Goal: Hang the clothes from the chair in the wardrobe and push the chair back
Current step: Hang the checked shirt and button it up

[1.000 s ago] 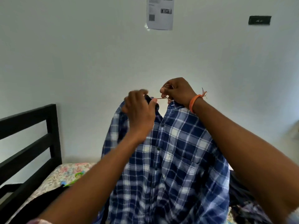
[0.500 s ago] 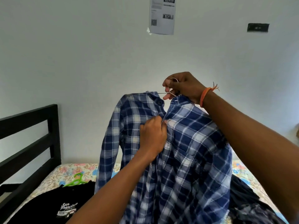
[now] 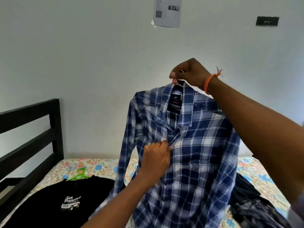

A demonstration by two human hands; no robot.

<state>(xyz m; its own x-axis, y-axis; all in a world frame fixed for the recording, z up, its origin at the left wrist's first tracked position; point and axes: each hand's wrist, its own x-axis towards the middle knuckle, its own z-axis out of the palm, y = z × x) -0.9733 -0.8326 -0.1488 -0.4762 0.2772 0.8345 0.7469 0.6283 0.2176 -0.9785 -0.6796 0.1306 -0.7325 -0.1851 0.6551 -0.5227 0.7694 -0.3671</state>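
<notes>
The blue-and-white plaid shirt [image 3: 194,145] hangs open-collared on a wire hanger [image 3: 178,83] above the bed [image 3: 102,163]. The right hand [image 3: 189,74] grips the hanger's hook; the left hand [image 3: 156,157] pinches the shirt's front placket.

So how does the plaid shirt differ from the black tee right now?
The plaid shirt hangs upright in the air from a wire hanger; the black tee lies flat on the bed. The plaid shirt has a collar and long sleeves; the black tee carries a white print. Each is on a hanger.

One head-worn wide-angle view — close behind the raised plaid shirt [image 3: 189,145] at frame centre — faces the wall [image 3: 82,55] over the bed [image 3: 102,165].
</notes>
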